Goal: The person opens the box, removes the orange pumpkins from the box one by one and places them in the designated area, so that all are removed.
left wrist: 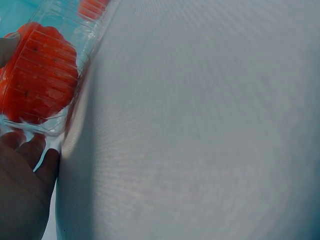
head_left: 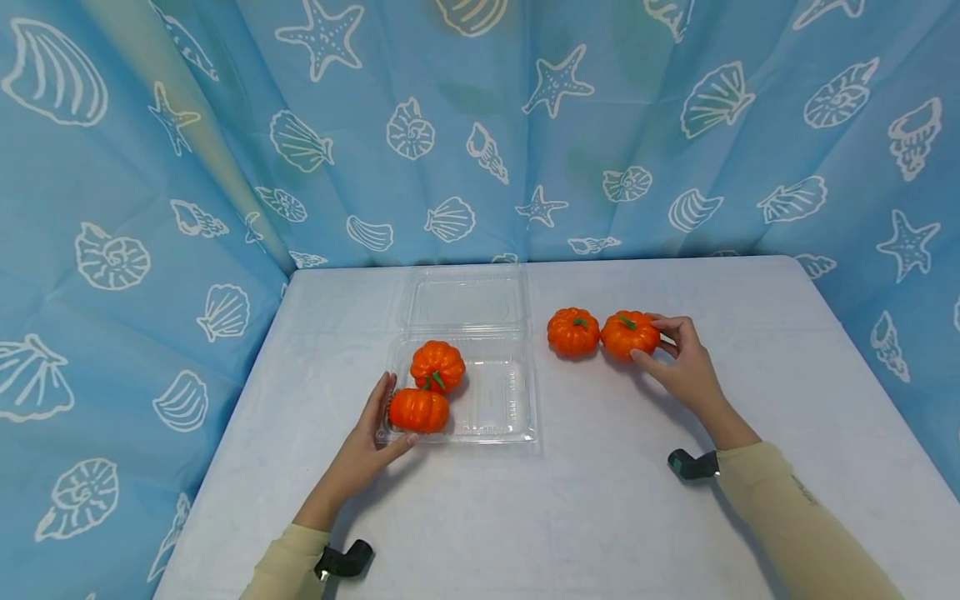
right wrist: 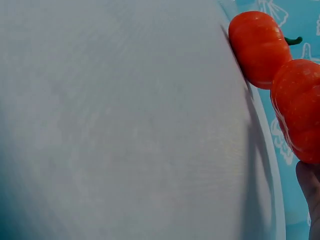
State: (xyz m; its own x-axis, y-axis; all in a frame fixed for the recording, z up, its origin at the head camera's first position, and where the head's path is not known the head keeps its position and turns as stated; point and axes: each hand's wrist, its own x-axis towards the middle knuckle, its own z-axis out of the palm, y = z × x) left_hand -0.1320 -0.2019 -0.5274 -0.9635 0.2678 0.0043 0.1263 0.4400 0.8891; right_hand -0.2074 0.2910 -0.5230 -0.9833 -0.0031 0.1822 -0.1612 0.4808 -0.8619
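Observation:
My right hand [head_left: 686,371] holds a small orange pumpkin [head_left: 628,335] with a green stem between thumb and fingers. Touching that pumpkin's left side is a second pumpkin [head_left: 572,332]; both also appear in the right wrist view. My left hand [head_left: 367,446] grips the front left corner of a clear plastic clamshell container [head_left: 491,433], fingers along its left wall and thumb at the front. Inside its left half sit two more pumpkins, one in front [head_left: 418,411] and one behind [head_left: 442,362]. The left wrist view shows the front pumpkin [left wrist: 42,75] through the ribbed wall.
The container's lid [head_left: 467,298] lies folded back, flat towards the far table edge. A white cloth covers the table [head_left: 600,517]. Blue curtains [head_left: 480,167] with white shell and starfish prints hang behind and at the sides.

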